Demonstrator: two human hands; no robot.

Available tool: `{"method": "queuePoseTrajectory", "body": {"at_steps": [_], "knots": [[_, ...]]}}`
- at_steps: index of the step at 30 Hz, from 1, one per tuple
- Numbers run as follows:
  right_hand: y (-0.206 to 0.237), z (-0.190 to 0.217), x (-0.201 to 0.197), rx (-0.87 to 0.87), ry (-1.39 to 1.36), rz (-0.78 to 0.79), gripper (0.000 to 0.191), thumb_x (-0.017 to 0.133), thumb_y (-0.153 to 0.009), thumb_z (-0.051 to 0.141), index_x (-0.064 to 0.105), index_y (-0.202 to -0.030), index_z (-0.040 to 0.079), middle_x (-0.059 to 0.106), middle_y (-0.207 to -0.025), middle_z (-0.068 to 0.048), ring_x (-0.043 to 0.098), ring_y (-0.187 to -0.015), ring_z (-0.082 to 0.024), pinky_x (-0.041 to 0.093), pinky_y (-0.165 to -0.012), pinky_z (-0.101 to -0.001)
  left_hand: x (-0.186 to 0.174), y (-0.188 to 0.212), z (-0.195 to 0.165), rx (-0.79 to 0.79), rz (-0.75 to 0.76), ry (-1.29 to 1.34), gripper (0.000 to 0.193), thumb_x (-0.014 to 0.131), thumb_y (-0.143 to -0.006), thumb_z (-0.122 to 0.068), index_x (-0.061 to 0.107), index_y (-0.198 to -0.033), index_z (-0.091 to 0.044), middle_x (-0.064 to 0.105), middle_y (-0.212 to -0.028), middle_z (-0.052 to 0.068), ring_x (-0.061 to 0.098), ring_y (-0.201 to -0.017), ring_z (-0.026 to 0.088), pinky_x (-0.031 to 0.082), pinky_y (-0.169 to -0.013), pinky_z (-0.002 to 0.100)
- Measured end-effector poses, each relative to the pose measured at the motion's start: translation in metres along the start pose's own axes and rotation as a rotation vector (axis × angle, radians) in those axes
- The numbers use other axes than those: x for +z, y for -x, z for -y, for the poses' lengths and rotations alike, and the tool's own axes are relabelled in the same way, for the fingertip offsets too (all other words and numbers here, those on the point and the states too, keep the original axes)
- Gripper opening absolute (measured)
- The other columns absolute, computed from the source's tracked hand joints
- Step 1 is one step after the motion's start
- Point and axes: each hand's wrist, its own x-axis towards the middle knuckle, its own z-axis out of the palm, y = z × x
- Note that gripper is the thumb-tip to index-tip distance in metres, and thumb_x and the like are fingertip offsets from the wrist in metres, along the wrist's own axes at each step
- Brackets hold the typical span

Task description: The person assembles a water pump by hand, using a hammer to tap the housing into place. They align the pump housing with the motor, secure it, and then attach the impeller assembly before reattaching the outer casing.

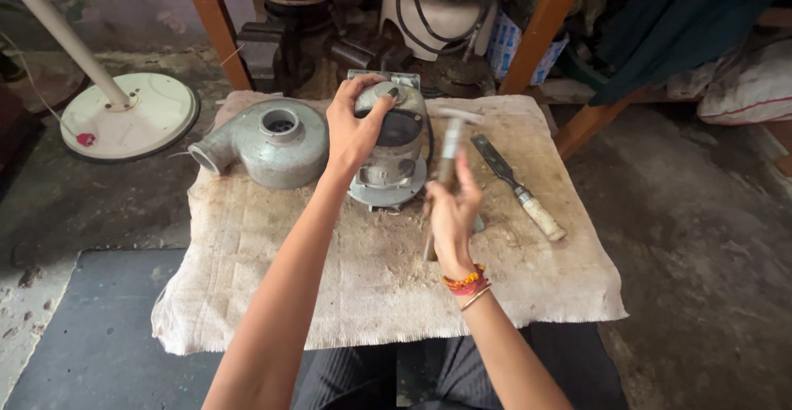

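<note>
My left hand (355,125) grips the top of a grey metal motor body (394,158) standing on a dirty cloth (371,286). Just right of the motor, my right hand (452,216) is closed around the handle of a hammer (450,150), whose blurred head is raised near the motor's upper right side. A grey snail-shaped pump casing (272,142) lies left of the motor. A chisel with a pale handle (518,187) rests on the cloth to the right.
The cloth lies on a rough concrete floor (701,237). A white round fan base with a pole (128,113) stands at the left. Wooden legs (540,26) and stacked machine parts (429,6) fill the back. A dark mat (99,336) lies at lower left.
</note>
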Motion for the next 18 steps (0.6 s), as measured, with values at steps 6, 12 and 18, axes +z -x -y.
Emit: {"method": "queuePoseTrajectory", "body": {"at_steps": [6, 12, 18], "knots": [[0.001, -0.011, -0.014, -0.762, 0.542, -0.182, 0.08, 0.062, -0.085, -0.013, 0.047, -0.159, 0.012, 0.06, -0.108, -0.009, 0.06, -0.089, -0.022, 0.053, -0.079, -0.0373, 0.001, 0.001, -0.002, 0.022, 0.003, -0.007, 0.031, 0.076, -0.086, -0.017, 0.071, -0.112, -0.003, 0.073, -0.109, 0.009, 0.07, -0.103, 0.021, 0.052, -0.096, 0.031], [-0.04, -0.05, -0.028, -0.994, 0.701, -0.017, 0.067, 0.063, -0.09, -0.011, 0.055, -0.15, 0.017, 0.061, -0.121, -0.016, 0.066, -0.102, -0.03, 0.056, -0.085, -0.0393, 0.008, 0.011, -0.008, 0.19, -0.107, -0.221, 0.029, 0.077, -0.091, -0.022, 0.068, -0.111, -0.003, 0.072, -0.107, 0.014, 0.069, -0.101, 0.031, 0.054, -0.09, 0.039], [-0.066, -0.074, -0.039, -1.035, 0.928, -0.043, 0.07, 0.065, -0.084, -0.008, 0.054, -0.149, 0.017, 0.06, -0.124, -0.019, 0.064, -0.102, -0.039, 0.054, -0.085, -0.0468, 0.009, 0.014, -0.008, 0.201, -0.117, -0.273, 0.03, 0.075, -0.092, -0.024, 0.066, -0.112, -0.003, 0.069, -0.107, 0.015, 0.067, -0.103, 0.036, 0.052, -0.09, 0.043]]}}
